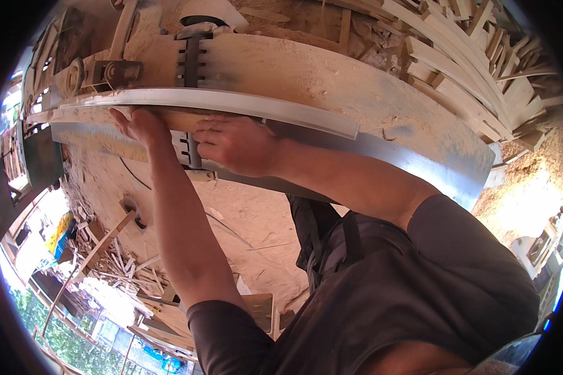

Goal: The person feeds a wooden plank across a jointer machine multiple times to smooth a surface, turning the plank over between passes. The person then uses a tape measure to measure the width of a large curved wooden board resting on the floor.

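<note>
A wooden board (180,119) lies lengthwise along the long pale metal fence (281,109) of a planing machine with a flat metal table (412,159). My left hand (142,127) rests against the board toward its left part, fingers stretched and apart. Closer to the middle, my right hand (236,144) bends its fingers over the board's upper edge, and its thumb side is partly hidden. Between my two hands a short stretch of the board shows. Below that stretch is a dark slotted strip (185,150) across the table, partly covered by the board.
Sawdust coats the wide machine bed (319,72) behind the fence. A metal bracket (120,74) stands at the back left. Stacked curved offcuts (462,81) fill the far right. Wood scraps (115,256) litter the dusty floor at the left, near a thin cable (134,172).
</note>
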`<state>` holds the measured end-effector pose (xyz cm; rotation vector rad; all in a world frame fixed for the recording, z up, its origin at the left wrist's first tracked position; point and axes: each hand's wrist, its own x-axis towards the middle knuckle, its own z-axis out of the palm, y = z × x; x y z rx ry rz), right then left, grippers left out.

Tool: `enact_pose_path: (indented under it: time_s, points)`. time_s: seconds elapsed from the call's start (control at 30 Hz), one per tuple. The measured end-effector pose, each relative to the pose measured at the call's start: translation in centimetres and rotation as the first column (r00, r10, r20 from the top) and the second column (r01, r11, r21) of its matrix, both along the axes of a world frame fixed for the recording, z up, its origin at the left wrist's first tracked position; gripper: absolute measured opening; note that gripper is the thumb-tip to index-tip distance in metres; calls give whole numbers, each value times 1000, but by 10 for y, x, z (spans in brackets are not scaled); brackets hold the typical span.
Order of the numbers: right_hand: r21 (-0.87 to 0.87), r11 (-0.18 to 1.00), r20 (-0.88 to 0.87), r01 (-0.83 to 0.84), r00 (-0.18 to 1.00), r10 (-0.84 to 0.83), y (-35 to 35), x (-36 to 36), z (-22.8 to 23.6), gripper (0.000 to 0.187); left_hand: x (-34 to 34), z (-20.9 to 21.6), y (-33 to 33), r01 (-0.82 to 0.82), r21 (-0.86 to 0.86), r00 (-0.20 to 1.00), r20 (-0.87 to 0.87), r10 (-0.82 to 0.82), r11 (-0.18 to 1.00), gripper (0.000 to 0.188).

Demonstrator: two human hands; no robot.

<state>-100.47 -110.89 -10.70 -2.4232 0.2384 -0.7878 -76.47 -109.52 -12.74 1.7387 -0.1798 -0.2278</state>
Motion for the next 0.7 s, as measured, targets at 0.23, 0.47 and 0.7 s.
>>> enact_pose_path:
  time_s: [0.23,0.47,0.7]
  points:
    - [52,997,11,-49,999,49,-3,50,0,11,74,-19,9,70,3,992,101,-70,998,74]
    - [75,996,65,-51,997,46,-3,104,-1,15,129,-22,9,16,36,995,101,-19,999,67]
    - [45,999,65,-12,998,9,-1,162,3,21,206,-45,11,-63,278,918,392,-54,958,56]
